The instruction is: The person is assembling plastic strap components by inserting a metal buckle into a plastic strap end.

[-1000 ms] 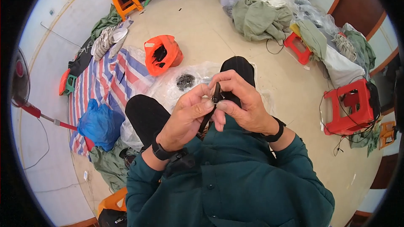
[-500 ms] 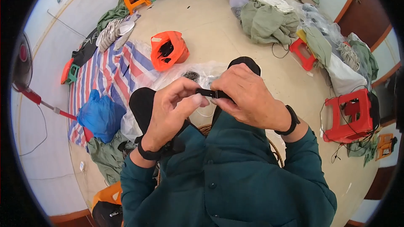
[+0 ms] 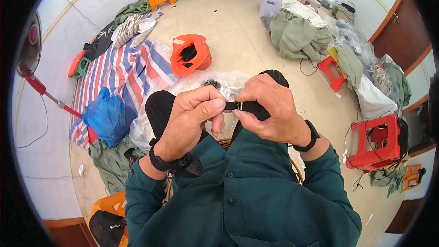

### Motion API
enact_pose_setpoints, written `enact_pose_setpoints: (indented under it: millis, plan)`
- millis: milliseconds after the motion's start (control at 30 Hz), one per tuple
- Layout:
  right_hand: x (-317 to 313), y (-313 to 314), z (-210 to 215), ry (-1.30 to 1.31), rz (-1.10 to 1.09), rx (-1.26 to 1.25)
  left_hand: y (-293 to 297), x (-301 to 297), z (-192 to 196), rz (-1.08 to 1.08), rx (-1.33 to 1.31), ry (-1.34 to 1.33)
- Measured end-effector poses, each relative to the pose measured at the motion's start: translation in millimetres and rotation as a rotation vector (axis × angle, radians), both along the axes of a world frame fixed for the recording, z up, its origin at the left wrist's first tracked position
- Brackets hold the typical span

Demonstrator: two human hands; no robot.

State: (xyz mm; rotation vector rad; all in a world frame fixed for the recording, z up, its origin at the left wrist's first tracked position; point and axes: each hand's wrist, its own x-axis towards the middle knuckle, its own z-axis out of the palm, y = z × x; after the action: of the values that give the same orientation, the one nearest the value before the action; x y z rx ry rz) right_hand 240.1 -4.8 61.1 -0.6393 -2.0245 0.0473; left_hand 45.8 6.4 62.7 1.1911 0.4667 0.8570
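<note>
The person's left hand (image 3: 192, 116) is pinching a short black strap (image 3: 232, 105) between thumb and forefinger, while its lower fingers are curling underneath. The right hand (image 3: 276, 110) is facing it from the other side, its thumb and forefinger gripping the right end of the strap around a small pale piece (image 3: 240, 105). The strap is lying almost level between the two sets of fingertips, and the hands are holding it above the lap, between the knees. Both wrists are wearing black bands. Beyond the hands, a clear plastic sheet (image 3: 183, 83) is covering part of the floor (image 3: 238, 50), with a small dark heap (image 3: 211, 83) resting on it, partly hidden. Farther out, an orange bag (image 3: 204, 62) is standing open and showing black pieces (image 3: 187, 53) inside. A striped sheet (image 3: 121, 71) is spreading to the left, with a blue bag (image 3: 109, 116) sitting at its near end and a fan (image 3: 31, 48) standing by the wall. On the right, a red stool (image 3: 361, 153) is lying on the floor among dark cords.
</note>
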Motion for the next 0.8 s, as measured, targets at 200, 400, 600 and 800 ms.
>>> enact_pose_setpoints:
  millis: [200, 400, 600, 800]
  plan:
    - [-5.0, 5.0, 6.8, -0.052, -0.076, 0.090, 2.2, 4.6, 4.7, 0.051, -0.007, -0.046]
    - [-5.7, 1.3, 13.5, 0.007, -0.022, 0.002, -2.8, 1.0, 10.9, 0.067, 0.048, -0.039]
    - [-7.5, 2.2, 20.0, -0.036, -0.020, 0.148, -4.5, -2.1, 11.9, 0.100, 0.090, -0.058]
    - [-10.0, -0.2, 28.7, 0.047, 0.056, -0.052, -3.1, -7.8, 21.6, 0.032, 0.051, -0.086]
